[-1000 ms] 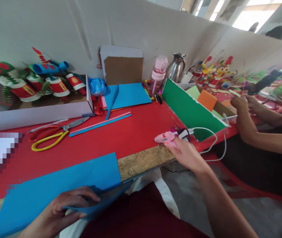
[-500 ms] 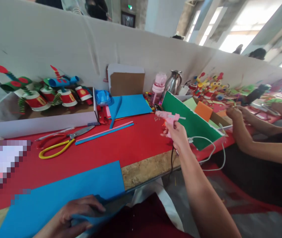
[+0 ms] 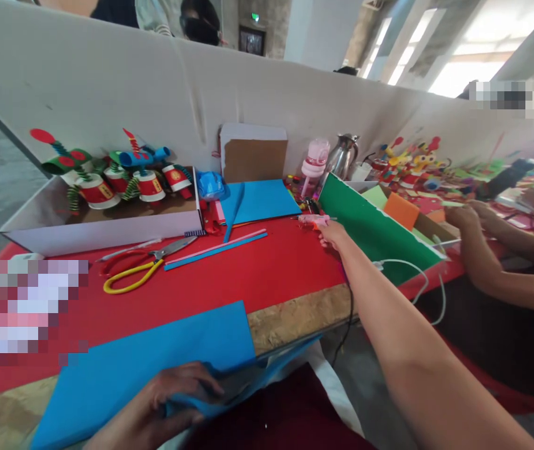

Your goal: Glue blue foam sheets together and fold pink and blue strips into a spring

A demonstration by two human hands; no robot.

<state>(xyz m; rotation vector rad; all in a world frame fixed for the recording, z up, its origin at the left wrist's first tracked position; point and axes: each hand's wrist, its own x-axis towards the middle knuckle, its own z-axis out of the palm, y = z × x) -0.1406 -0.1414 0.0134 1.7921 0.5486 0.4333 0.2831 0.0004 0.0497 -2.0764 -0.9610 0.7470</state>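
Beneath a pale wall panel, the red tabletop [image 3: 211, 275] spans a concrete-columned room. Hands apart: left [image 3: 173, 400] grips blue sheet [image 3: 201, 406], right [image 3: 331, 235] pink glue gun [image 3: 312, 220].

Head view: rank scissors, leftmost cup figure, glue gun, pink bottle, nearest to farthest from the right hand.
1. Glue gun: in the right hand.
2. Pink bottle: behind it.
3. Scissors: to the left.
4. Leftmost cup figure: far left, in the white box.

No text is readable on the red cups [image 3: 100, 192] or green sign [image 3: 255, 17].
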